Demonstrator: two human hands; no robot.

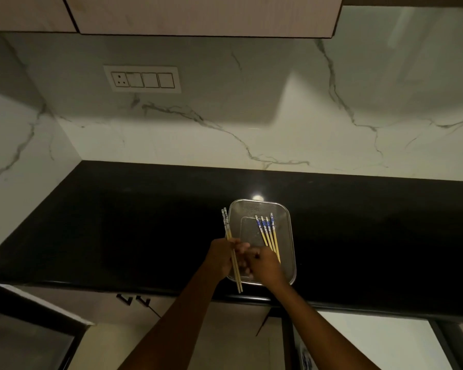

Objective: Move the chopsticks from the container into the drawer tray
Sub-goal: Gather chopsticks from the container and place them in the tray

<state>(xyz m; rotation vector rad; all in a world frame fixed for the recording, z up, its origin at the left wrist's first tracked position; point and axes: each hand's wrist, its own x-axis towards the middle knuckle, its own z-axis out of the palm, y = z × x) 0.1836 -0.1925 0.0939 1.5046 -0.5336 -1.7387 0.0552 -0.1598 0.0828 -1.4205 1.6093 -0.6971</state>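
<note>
A rectangular metal mesh container (288, 222) stands on the black counter near its front edge. Several yellow chopsticks with blue-and-white tops (267, 231) lie in its right half. My left hand (221, 256) is at the container's left rim, closed around a pair of chopsticks (226, 225) that point away from me, their tips hanging past the counter edge. My right hand (265, 267) reaches into the container's near end, right beside the left hand and over the lower ends of the loose chopsticks. Whether it grips any cannot be seen.
The black counter (118, 222) runs left and right under a marble backsplash with a switch panel (142, 79). Below the counter edge are cabinet fronts and an opened section (372, 340) at lower right. Wall cabinets (198, 14) hang overhead.
</note>
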